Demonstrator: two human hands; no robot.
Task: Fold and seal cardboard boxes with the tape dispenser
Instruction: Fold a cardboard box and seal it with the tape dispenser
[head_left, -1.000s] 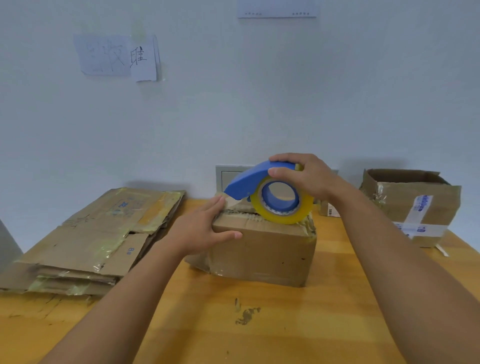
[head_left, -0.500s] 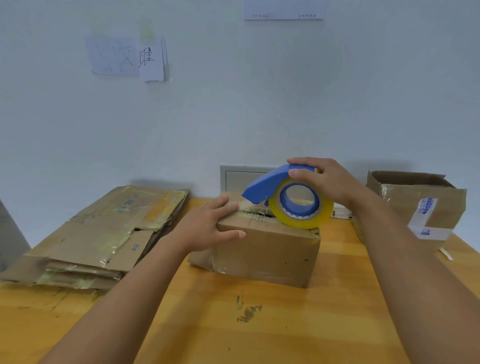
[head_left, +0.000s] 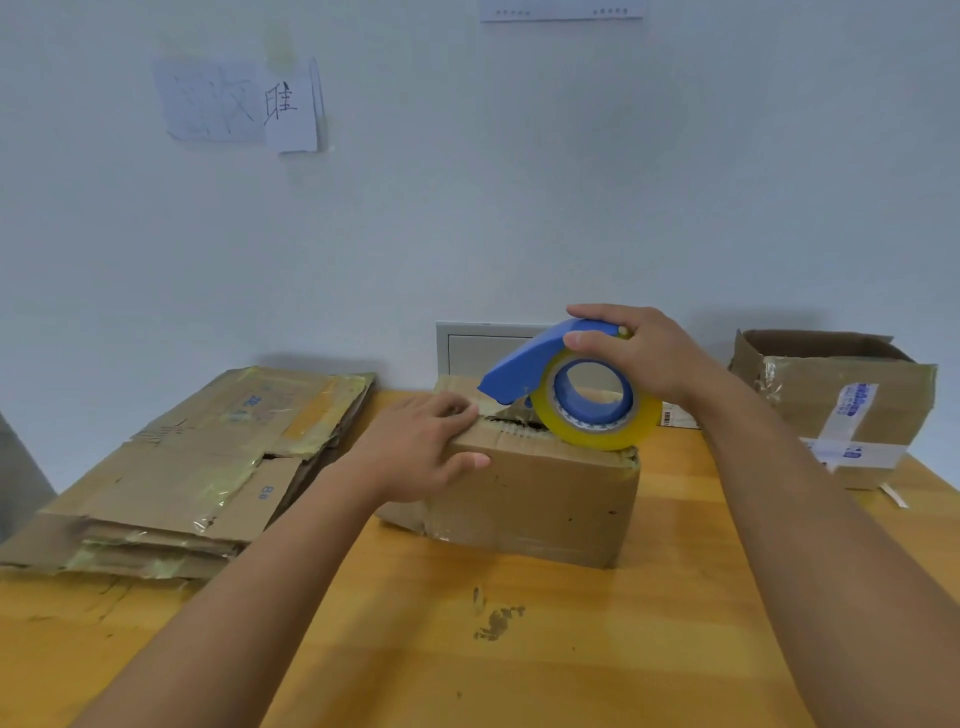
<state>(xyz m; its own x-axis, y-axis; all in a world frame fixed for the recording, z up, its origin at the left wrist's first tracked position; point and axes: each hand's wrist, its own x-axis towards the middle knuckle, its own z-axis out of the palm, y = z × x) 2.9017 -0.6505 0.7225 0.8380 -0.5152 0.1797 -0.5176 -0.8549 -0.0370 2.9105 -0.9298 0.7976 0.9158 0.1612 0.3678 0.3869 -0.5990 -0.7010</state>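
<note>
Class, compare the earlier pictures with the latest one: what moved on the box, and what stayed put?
The right hand drew the tape dispenser rightward along the box top, toward its right edge. The left hand kept pressing the box's left corner; the box stayed in place.

Tape dispenser (head_left: 571, 395) on box (head_left: 540, 499); flattened cardboard (head_left: 197, 467) left.

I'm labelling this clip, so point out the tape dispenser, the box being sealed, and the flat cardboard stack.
tape dispenser (head_left: 524, 370), head view, blue cover.
box (head_left: 540, 499), head view, front wall.
flat cardboard stack (head_left: 208, 457), head view, top sheet.
</note>
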